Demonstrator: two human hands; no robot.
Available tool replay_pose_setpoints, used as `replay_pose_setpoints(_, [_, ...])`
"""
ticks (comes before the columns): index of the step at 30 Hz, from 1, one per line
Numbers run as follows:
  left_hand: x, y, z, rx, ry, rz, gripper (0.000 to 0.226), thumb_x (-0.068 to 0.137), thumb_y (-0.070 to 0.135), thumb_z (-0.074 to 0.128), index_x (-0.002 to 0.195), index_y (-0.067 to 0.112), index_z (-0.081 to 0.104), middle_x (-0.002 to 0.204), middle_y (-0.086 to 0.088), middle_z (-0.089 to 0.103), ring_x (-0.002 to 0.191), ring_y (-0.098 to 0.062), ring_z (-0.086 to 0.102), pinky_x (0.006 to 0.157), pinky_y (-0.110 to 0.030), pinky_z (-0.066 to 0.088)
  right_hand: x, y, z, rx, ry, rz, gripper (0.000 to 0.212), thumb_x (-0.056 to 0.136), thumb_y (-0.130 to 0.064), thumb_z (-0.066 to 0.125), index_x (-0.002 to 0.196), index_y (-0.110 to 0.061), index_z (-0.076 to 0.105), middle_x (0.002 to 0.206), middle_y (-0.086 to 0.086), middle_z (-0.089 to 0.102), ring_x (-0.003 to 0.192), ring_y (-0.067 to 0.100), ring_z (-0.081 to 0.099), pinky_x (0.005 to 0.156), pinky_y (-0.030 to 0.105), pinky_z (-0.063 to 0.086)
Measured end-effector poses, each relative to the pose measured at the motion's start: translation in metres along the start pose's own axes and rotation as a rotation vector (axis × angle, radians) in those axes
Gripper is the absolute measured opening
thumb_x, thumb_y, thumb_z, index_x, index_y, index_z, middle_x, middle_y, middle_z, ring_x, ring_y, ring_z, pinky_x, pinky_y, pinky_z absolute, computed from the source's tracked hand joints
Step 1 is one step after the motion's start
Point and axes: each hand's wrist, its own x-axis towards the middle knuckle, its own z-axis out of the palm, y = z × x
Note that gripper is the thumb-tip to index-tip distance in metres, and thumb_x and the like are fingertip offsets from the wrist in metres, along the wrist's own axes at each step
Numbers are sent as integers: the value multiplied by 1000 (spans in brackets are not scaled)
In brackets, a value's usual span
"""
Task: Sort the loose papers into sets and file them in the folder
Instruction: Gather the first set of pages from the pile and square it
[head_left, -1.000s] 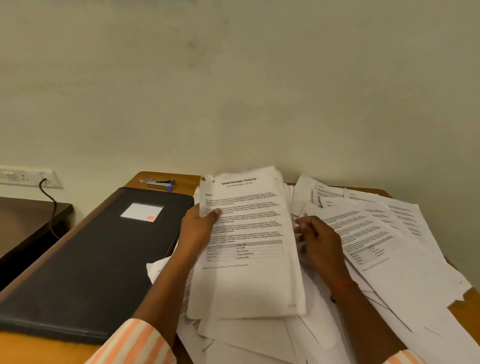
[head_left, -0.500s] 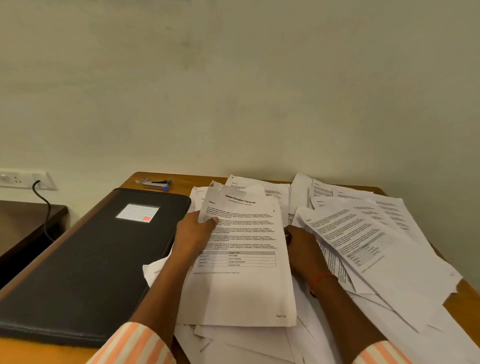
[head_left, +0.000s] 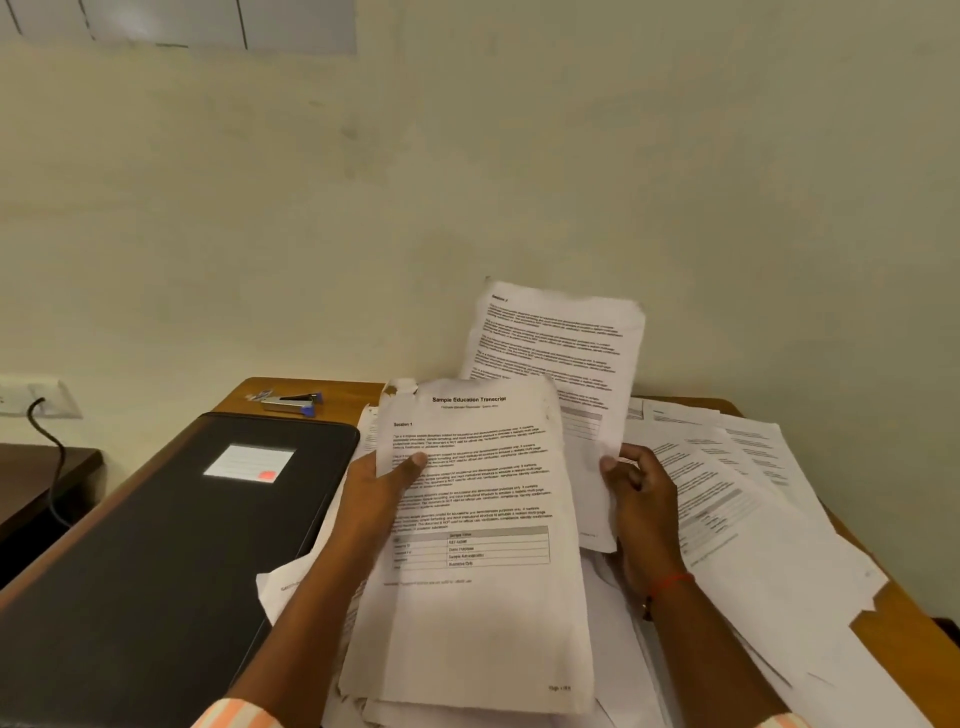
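Our left hand (head_left: 384, 483) grips the stack (head_left: 478, 613), thumb on top; our right hand (head_left: 641, 493) pinches 1 raised sheet (head_left: 556, 343) by its edge. The black folder (head_left: 156, 545) lies closed at the left. We think the pinched sheet could slip and fall among the loose papers (head_left: 753, 493), mixing the sets. On the stack we read "Sample Education Transcript" and "Section 1".
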Motion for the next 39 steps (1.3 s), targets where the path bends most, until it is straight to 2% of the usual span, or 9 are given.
replay_pose_setpoints(11, [0,-2,0,9,36,55,19,95,20,67,114,15,67,101,-5,78,87,-30,77,80,-54,61,-4,1,-1,17,-138,53,6,98,-10,61,102,-10,66,99,14,75,94,39,71,78,56,59])
replay_pose_setpoints(18, [1,-2,0,8,101,137,15,95,22,67,110,19,67,99,-1,78,86,-24,77,66,-35,63,-15,-5,-6,-81,-540,175,19,100,-9,54,107,3,66,110,28,69,102,43,67,93,54,52])
replay_pose_setpoints(21, [3,-6,0,73,90,185,30,94,23,69,123,25,61,109,1,75,93,-23,76,72,-42,64,-16,-3,-4,-37,-514,151,33,102,-32,55,110,-2,66,112,28,68,102,41,67,93,60,52])
replay_pose_setpoints(23, [4,-10,1,135,47,206,55,94,27,70,143,34,47,122,5,69,99,-23,74,76,-46,64,-14,0,-1,-38,-512,131,30,93,-27,70,114,-6,64,115,22,70,107,39,68,94,65,50])
replay_pose_setpoints(26, [3,-12,7,195,43,150,74,95,31,67,155,41,24,132,9,57,106,-22,69,81,-46,63,-13,3,2,-179,-498,43,32,89,-10,74,119,-14,66,115,5,74,107,27,71,94,54,55])
replay_pose_setpoints(30, [6,-17,8,223,24,110,43,97,33,63,138,31,49,123,5,68,105,-21,71,80,-39,62,-12,5,1,-346,-432,-58,25,91,-32,73,108,-15,71,104,-2,77,97,19,73,88,49,58])
replay_pose_setpoints(34, [8,-20,6,255,34,89,35,97,31,64,132,25,57,118,3,72,99,-19,73,78,-37,63,-7,4,-4,-736,-224,-272,52,91,-63,56,71,-16,57,62,-4,62,57,10,57,57,30,48])
replay_pose_setpoints(37, [11,-21,4,279,42,64,39,94,33,68,131,25,58,121,2,71,101,-23,73,82,-48,63,-1,-7,-18,-1076,78,-394,23,93,-47,64,85,-25,63,81,-4,69,76,18,63,67,32,50])
replay_pose_setpoints(39, [12,-23,4,282,51,59,41,94,33,69,132,25,57,123,2,70,100,-22,73,81,-48,63,4,-8,-28,-1309,76,-308,32,87,-44,69,108,-21,66,106,6,68,102,28,60,85,39,47])
